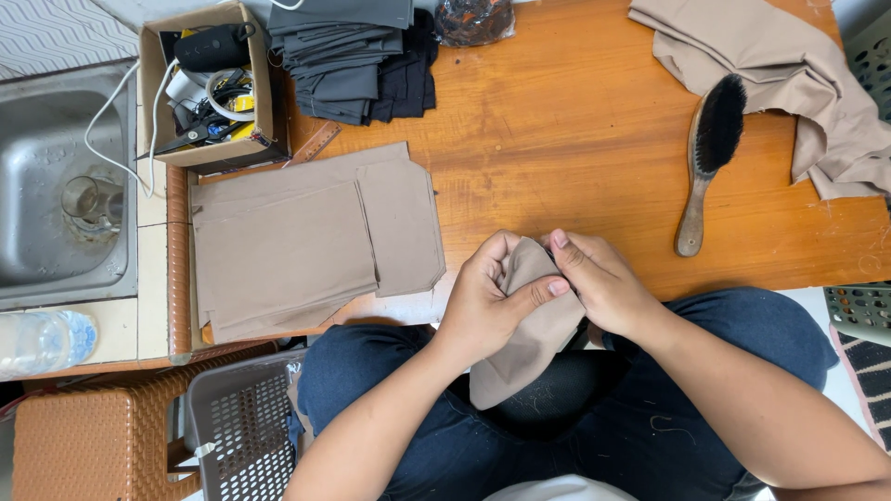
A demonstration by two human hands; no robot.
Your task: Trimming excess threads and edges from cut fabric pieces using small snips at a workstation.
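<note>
Both my hands hold one small tan fabric piece (522,348) over my lap, at the front edge of the wooden table (557,139). My left hand (487,301) grips its left side, thumb pressed across the cloth. My right hand (603,283) pinches its upper right edge with the fingertips. The lower end of the piece hangs down over my dark trousers. A stack of flat tan fabric panels (306,246) lies on the table to the left of my hands.
A wooden-handled brush (707,158) and a crumpled tan cloth (789,74) lie at the right. Folded dark fabrics (357,60) and a cardboard box of tools and cables (209,83) sit at the back left. A steel sink (56,186), a water bottle (42,341) and grey baskets (241,427) flank the table.
</note>
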